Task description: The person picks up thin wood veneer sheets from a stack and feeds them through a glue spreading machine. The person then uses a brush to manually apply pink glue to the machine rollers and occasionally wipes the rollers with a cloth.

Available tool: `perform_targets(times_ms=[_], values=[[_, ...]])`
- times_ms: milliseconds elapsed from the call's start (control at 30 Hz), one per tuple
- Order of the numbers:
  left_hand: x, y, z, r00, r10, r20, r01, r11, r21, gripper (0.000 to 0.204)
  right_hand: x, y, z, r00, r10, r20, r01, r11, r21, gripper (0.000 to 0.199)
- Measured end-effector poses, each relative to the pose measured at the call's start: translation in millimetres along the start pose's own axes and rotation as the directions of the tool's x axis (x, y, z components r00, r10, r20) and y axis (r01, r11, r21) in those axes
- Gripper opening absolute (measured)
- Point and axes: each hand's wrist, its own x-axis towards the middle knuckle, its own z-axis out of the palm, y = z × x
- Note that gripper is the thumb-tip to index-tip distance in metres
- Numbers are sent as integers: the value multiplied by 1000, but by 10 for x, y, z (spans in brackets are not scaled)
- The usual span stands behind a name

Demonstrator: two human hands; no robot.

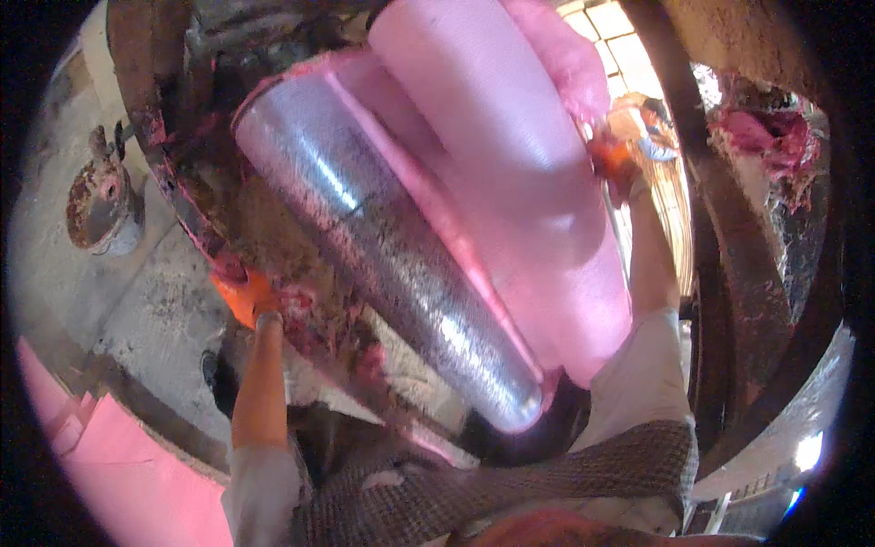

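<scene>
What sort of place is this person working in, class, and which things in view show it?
Probably a workshop or small factory handling pink fabric. A large shiny metal roller sits by a pink cloth roll, stained machine framing surrounds them, and the floor is rough concrete. Both hands wear orange gloves.

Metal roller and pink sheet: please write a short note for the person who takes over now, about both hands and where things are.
Left hand: orange glove, on the dirty, fibre-covered edge under the metal roller; grip cannot be seen.
Right hand: orange glove, raised at the far edge of the pink sheet; grip unclear.
The sheet lies over and beside the roller, partly wrapped.
More pink sheet lies at lower left; a rusty metal part sits on the concrete floor.
Done: sheet is on the roller. Left: fibre scraps remain near the left hand.
</scene>
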Motion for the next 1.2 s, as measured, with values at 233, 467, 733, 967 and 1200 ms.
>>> perform_targets(times_ms=[233, 467, 733, 967, 1200], values=[[22, 66, -74, 999, 36, -8, -35, 987, 158, 35, -364, -1597, 118, 876, 457, 157, -449, 651, 612, 47], [335, -410, 169, 998, -57, -32, 65, 945, 321, 63, -1708, -2130, 415, 808, 485, 333, -573, 779, 255, 71], [266, -356, 155, 995, -104, -4, 96, 897, 431, 70, -3915, -1497, 975, 886, 452, 104, -276, 695, -664, 33], [403, -526, 120, 999, -31, 27, 18, 915, 403, 71, -5303, -1424, 2140, 771, 627, -112, -340, 257, -905, 41], [379, -827, 111, 998, 10, 69, -36, 926, 375, 71, -5633, -2268, 3957, 404, 898, -174, -914, 405, -33, 48]])
